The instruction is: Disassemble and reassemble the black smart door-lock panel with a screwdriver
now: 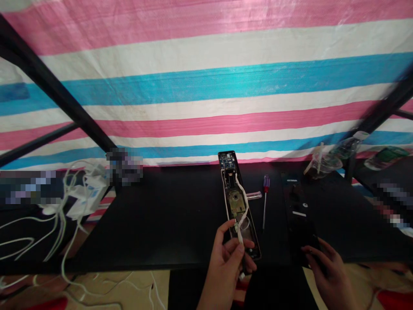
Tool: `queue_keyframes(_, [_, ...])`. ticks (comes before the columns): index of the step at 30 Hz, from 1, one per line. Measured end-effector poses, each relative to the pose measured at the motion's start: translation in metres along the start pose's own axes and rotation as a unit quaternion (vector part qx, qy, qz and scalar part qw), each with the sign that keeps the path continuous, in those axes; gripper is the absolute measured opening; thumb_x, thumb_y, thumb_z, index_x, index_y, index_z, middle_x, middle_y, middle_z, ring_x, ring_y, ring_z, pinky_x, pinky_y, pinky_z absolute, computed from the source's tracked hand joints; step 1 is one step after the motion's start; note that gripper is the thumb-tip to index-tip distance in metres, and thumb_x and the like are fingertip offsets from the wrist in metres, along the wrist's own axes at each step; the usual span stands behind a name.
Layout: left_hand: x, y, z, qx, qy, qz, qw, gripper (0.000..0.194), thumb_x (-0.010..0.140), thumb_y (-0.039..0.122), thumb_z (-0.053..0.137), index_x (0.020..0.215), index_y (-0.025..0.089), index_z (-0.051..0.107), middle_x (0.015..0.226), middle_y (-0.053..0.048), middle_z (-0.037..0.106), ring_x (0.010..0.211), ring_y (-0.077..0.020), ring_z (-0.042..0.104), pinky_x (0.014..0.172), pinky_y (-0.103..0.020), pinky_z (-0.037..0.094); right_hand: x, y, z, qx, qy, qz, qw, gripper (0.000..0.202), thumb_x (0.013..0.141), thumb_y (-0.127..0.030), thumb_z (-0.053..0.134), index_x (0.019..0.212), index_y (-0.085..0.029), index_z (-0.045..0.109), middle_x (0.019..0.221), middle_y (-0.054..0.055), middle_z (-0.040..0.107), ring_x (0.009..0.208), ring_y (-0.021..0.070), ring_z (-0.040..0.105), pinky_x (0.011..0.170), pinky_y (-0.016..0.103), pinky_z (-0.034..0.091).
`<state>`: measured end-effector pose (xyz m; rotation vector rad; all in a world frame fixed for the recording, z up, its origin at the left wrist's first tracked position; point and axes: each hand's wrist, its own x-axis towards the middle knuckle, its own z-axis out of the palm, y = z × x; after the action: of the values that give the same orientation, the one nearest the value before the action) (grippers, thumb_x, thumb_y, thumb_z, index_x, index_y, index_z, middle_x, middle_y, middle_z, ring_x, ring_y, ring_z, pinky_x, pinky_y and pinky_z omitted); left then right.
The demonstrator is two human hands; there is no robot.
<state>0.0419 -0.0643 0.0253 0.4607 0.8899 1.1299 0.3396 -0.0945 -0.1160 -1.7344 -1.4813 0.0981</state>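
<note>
A long, narrow black device housing (235, 196) lies open on the black table, its green-blue circuit board at the far end and a round metal part midway. My left hand (227, 256) is over its near end, fingers closed round a white cable (240, 234) that runs up the housing's right side. A flat black cover panel (298, 215) with small white labels lies to the right. At its near end my right hand (331, 269) has curled fingers; what they grip is too dark to make out. Between housing and panel lies a purple-handled screwdriver (266, 185).
A small clear pinkish item (254, 195) lies beside the housing. Plastic cups (325, 165) stand at the back right. White cables (61, 215) tangle over a white box (87, 200) at the left. A striped tarp (200, 94) hangs behind, between black metal posts (64, 94).
</note>
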Motion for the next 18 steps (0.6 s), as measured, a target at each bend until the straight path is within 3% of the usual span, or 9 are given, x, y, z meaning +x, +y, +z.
queue_keyframes(3, [0.001,-0.001,-0.002,0.001,0.001,0.002,1.000,0.066,0.082,0.035,0.079,0.135,0.023,0.042,0.092,-0.008,0.075,0.057,-0.0118,0.065,0.055,-0.022,0.043,-0.002,-0.003,0.006,0.003,-0.012,-0.038,0.999,0.036,0.093,-0.051,0.056,0.094,-0.021,0.077,0.145,0.013,0.055,0.126,0.0357,0.060,0.104,0.052,0.051])
queue_keyframes(7, [0.000,-0.002,-0.001,0.005,0.001,0.002,1.000,0.064,0.083,0.035,0.078,0.135,0.023,0.042,0.094,-0.008,0.075,0.058,-0.0123,0.066,0.055,-0.022,0.043,-0.004,-0.001,0.008,0.031,-0.029,-0.085,0.995,0.028,0.096,-0.042,0.057,0.106,-0.021,0.072,0.124,0.011,0.072,0.116,0.0308,0.068,0.097,0.046,0.056])
queue_keyframes(11, [-0.002,-0.001,0.000,0.015,0.004,-0.004,1.000,0.065,0.083,0.034,0.079,0.136,0.024,0.042,0.094,-0.009,0.077,0.055,-0.0117,0.066,0.053,-0.021,0.042,-0.006,-0.007,0.005,0.029,-0.004,-0.101,0.994,0.027,0.095,-0.040,0.060,0.109,-0.020,0.073,0.118,0.010,0.075,0.104,0.0281,0.073,0.090,0.041,0.058])
queue_keyframes(14, [-0.002,0.003,0.001,0.021,-0.006,-0.012,1.000,0.058,0.083,0.036,0.078,0.131,0.023,0.048,0.095,-0.010,0.077,0.053,-0.0109,0.064,0.051,-0.021,0.042,-0.007,-0.020,0.003,0.032,0.021,-0.066,0.997,0.031,0.093,-0.043,0.061,0.108,-0.019,0.073,0.114,0.011,0.075,0.099,0.0281,0.074,0.090,0.041,0.057])
queue_keyframes(18, [-0.003,0.010,0.003,0.033,-0.027,-0.004,0.999,0.042,0.085,0.042,0.076,0.115,0.019,0.058,0.094,-0.010,0.077,0.051,-0.0097,0.063,0.050,-0.020,0.044,-0.015,-0.030,-0.003,0.025,0.107,0.027,0.994,0.035,0.086,-0.053,0.065,0.087,-0.019,0.076,0.107,0.015,0.070,0.103,0.0365,0.069,0.090,0.051,0.055])
